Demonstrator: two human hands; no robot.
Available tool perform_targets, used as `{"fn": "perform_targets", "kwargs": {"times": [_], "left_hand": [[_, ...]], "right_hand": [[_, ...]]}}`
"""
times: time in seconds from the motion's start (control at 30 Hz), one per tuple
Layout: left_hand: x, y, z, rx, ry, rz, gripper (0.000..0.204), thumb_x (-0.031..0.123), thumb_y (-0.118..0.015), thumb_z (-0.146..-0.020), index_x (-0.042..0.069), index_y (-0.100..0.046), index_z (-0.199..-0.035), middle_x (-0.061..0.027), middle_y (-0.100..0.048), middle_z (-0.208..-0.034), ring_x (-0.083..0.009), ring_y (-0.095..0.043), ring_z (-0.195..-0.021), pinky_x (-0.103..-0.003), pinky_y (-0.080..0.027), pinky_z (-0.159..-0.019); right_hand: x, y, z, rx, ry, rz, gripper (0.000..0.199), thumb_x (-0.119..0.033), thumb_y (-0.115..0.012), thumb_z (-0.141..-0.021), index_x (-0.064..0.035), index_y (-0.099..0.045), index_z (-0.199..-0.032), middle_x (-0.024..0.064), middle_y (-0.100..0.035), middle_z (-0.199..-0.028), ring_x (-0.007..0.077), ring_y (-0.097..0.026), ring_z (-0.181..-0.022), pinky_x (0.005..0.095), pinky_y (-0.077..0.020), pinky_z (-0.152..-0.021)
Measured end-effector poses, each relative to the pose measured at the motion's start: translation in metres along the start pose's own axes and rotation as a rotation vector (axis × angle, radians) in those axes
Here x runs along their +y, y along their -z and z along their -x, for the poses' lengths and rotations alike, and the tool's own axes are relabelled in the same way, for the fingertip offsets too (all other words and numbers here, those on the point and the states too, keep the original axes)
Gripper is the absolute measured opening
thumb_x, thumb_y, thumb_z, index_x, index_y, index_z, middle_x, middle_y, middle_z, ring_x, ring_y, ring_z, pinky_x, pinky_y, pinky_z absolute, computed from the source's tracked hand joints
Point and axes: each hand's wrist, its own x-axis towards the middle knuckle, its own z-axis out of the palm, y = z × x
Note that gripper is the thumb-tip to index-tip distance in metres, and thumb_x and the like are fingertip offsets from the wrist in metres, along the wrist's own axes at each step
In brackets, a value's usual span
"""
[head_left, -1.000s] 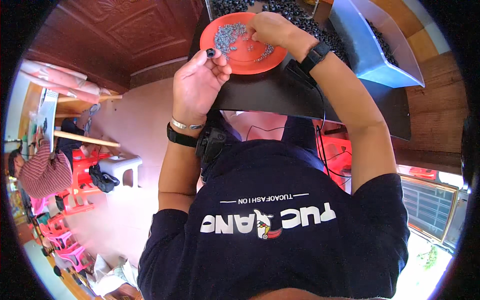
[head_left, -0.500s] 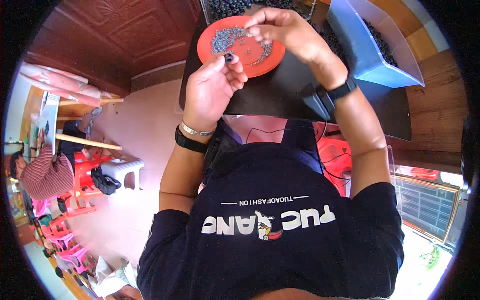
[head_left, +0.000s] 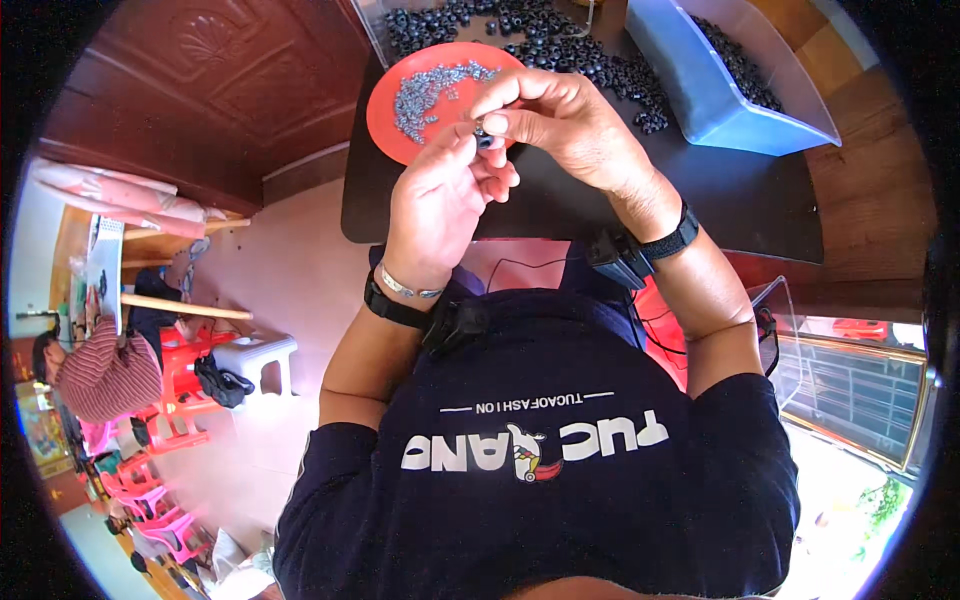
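Observation:
My left hand [head_left: 440,200] and my right hand [head_left: 570,115] meet fingertip to fingertip just above the near rim of an orange plate [head_left: 395,125]. Between the fingertips both pinch a small black part [head_left: 483,135], mostly hidden by the fingers. The plate lies on a black table [head_left: 560,205] and holds a heap of small silvery screws [head_left: 430,85]. A loose pile of black rings [head_left: 545,40] lies beyond the plate. My left wrist wears a bracelet and a dark band, my right wrist a black watch.
A blue bin [head_left: 700,90] with more black rings stands at the table's far right. A dark wooden door [head_left: 220,90] is at the left. Red plastic stools [head_left: 180,390] and a seated person in a striped top [head_left: 105,375] are far left.
Both hands drew back from over the plate toward my body and came together. The right hand left the screw heap and now pinches the small part with the left.

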Motion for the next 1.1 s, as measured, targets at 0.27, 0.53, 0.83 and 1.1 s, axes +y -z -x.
{"fn": "perform_targets", "kwargs": {"times": [0.27, 0.53, 0.83, 1.1], "left_hand": [[-0.002, -0.006, -0.001, 0.008, 0.019, 0.023, 0.025, 0.022, -0.043, -0.097, 0.003, -0.054, -0.109, -0.0066, -0.056, -0.09, -0.0207, -0.059, -0.08, -0.031, -0.046, -0.069], [-0.004, -0.001, -0.002, 0.04, 0.017, -0.003, 0.021, 0.021, -0.045, -0.096, 0.004, -0.055, -0.103, -0.0057, -0.056, -0.087, -0.0202, -0.059, -0.08, -0.03, -0.046, -0.068], [-0.001, -0.011, -0.003, 0.106, 0.033, 0.1, 0.019, 0.021, -0.048, -0.095, 0.006, -0.058, -0.099, -0.0042, -0.06, -0.095, -0.0153, -0.057, -0.082, -0.029, -0.046, -0.071], [-0.007, -0.01, 0.0, 0.109, 0.041, 0.083, 0.014, 0.019, -0.049, -0.095, 0.008, -0.057, -0.099, -0.0022, -0.058, -0.099, -0.0113, -0.055, -0.084, -0.028, -0.047, -0.073]], "right_hand": [[-0.003, -0.004, 0.007, 0.095, 0.043, 0.185, 0.012, 0.0, -0.057, -0.091, 0.0003, -0.063, -0.101, 0.0036, -0.063, -0.088, 0.0092, -0.059, -0.078, 0.025, -0.0512, -0.071], [-0.001, -0.007, 0.009, 0.133, 0.163, 0.31, 0.009, -0.003, -0.059, -0.09, -0.0006, -0.064, -0.097, 0.0031, -0.065, -0.08, 0.0075, -0.061, -0.072, 0.0235, -0.0522, -0.066], [0.004, -0.014, 0.021, 0.183, 0.241, 0.581, 0.024, -0.002, -0.071, -0.079, -0.0035, -0.066, -0.103, 0.0062, -0.063, -0.098, 0.0127, -0.06, -0.086, 0.0264, -0.0496, -0.078], [0.014, -0.021, 0.027, 0.332, 0.258, 0.619, 0.029, 0.001, -0.072, -0.075, -0.0047, -0.066, -0.102, 0.0069, -0.064, -0.099, 0.0157, -0.061, -0.087, 0.0282, -0.0497, -0.078]]}}
